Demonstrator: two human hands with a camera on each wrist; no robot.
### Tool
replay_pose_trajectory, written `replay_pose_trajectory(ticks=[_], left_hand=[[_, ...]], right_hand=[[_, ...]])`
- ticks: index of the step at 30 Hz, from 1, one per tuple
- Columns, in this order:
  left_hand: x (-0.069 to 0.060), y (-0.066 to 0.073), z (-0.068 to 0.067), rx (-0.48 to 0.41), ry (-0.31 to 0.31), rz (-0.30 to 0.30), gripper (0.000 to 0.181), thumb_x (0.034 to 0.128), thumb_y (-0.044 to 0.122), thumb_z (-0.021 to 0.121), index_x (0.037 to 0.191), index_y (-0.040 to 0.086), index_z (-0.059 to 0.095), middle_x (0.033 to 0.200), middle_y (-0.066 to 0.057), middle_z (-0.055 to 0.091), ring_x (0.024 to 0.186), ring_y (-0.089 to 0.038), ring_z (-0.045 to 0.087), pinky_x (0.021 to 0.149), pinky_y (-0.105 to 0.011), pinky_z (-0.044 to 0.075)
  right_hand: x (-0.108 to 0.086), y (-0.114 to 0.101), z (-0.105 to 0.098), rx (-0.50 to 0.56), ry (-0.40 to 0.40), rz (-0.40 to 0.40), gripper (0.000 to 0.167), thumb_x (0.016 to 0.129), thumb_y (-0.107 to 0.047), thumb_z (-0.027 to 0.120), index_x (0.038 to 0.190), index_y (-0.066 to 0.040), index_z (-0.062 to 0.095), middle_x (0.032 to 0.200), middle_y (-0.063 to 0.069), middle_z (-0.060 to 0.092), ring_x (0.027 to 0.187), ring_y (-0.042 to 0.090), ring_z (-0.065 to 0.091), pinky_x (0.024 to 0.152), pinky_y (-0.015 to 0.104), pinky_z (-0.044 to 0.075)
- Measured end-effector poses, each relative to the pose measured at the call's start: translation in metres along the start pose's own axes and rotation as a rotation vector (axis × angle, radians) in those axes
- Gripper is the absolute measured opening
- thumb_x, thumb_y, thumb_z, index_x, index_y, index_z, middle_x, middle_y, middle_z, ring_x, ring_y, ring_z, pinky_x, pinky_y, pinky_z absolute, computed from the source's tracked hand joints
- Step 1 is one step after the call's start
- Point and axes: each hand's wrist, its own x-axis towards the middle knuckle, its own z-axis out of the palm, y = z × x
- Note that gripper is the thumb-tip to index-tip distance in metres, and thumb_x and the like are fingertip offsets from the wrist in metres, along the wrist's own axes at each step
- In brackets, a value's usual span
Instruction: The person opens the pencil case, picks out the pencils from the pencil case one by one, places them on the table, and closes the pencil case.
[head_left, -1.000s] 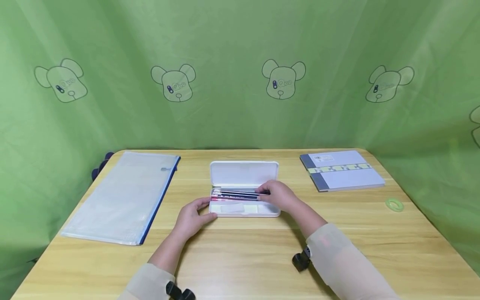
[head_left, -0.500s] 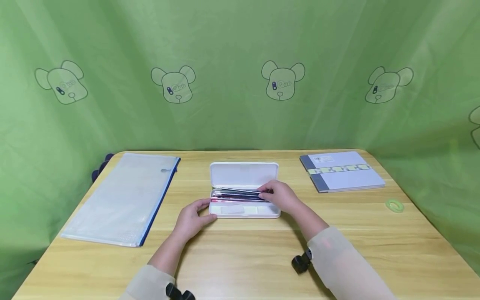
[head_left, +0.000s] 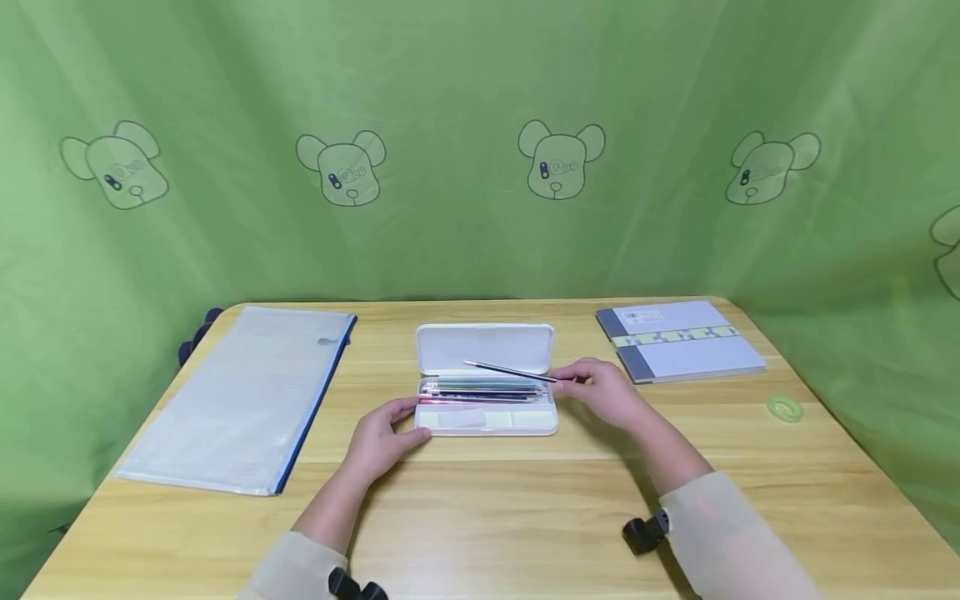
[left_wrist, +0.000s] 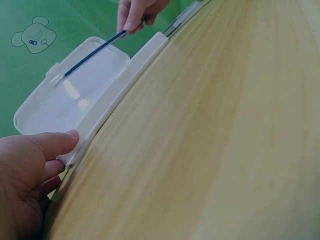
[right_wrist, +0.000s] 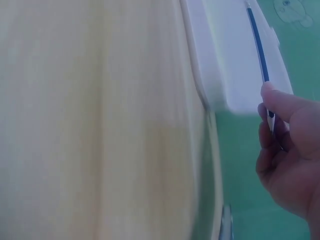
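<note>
We see an open white pencil case (head_left: 485,346) in the middle of the frame.
The left hand (head_left: 381,437) holds its left end; right of the middle, the right hand (head_left: 603,392) pinches a dark pencil (head_left: 512,372), slanting over the case.

Worktop (head_left: 517,525), yellow-brown wood grain. Left edge: translucent whitish pouch (head_left: 240,400), blue border (head_left: 316,404). Far right corner: pale lavender notebook (head_left: 693,354), grey spine (head_left: 634,364), patterned greenish band (head_left: 675,335). Right edge: light green ring (head_left: 785,418). Toward the far edge: white pencil case (head_left: 487,346); held pencil (head_left: 510,372), dark, perhaps navy. Behind: green curtain (head_left: 450,250), outlined bear-like heads (head_left: 348,173).
</note>
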Motion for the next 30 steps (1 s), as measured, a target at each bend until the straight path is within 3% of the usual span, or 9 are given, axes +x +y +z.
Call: replay_pose_trajectory(ticks=[8,16,21,27,30], left_hand=[[0.001,0.002,0.001,-0.004,0.001,0.005,0.054,0.0825,0.02,0.078,0.131,0.007,0.06,0.134,-0.012,0.063,0.135,-0.033,0.05,0.118,-0.051,0.034],[0.001,0.001,0.0,0.019,-0.002,-0.005,0.055,0.0831,0.023,0.077,0.133,0.008,0.059,0.135,-0.011,0.062,0.136,-0.034,0.048,0.117,-0.051,0.034],[0.0,0.001,-0.001,0.023,0.0,-0.006,0.054,0.0834,0.022,0.077,0.133,0.008,0.059,0.135,-0.012,0.062,0.136,-0.034,0.048,0.117,-0.051,0.034],[-0.001,0.002,-0.001,0.017,-0.006,-0.006,0.054,0.0838,0.021,0.077,0.133,0.007,0.059,0.135,-0.013,0.062,0.136,-0.034,0.048,0.117,-0.051,0.034],[-0.001,0.002,0.0,0.013,-0.006,-0.005,0.054,0.0836,0.021,0.077,0.133,0.007,0.059,0.135,-0.013,0.062,0.136,-0.034,0.049,0.117,-0.051,0.034]], right_hand=[[-0.028,0.024,-0.035,-0.076,0.031,0.025,0.028,0.094,-0.023,0.066,0.116,-0.007,0.071,0.105,0.011,0.07,0.092,0.019,0.058,0.076,0.029,0.046],[-0.056,0.055,-0.066,-0.129,0.039,0.109,0.032,0.096,-0.026,0.063,0.121,-0.006,0.068,0.109,0.015,0.068,0.094,0.023,0.057,0.076,0.03,0.046],[-0.067,0.076,-0.08,-0.175,0.027,0.14,0.038,0.098,-0.032,0.06,0.123,-0.005,0.066,0.12,0.021,0.066,0.104,0.032,0.06,0.083,0.039,0.049],[-0.077,0.096,-0.091,-0.198,0.008,0.168,0.039,0.098,-0.032,0.06,0.121,-0.001,0.067,0.121,0.028,0.064,0.111,0.046,0.059,0.088,0.057,0.051],[-0.08,0.103,-0.092,-0.198,-0.002,0.18,0.038,0.097,-0.031,0.061,0.119,-0.001,0.067,0.121,0.029,0.064,0.113,0.049,0.057,0.091,0.06,0.049]])
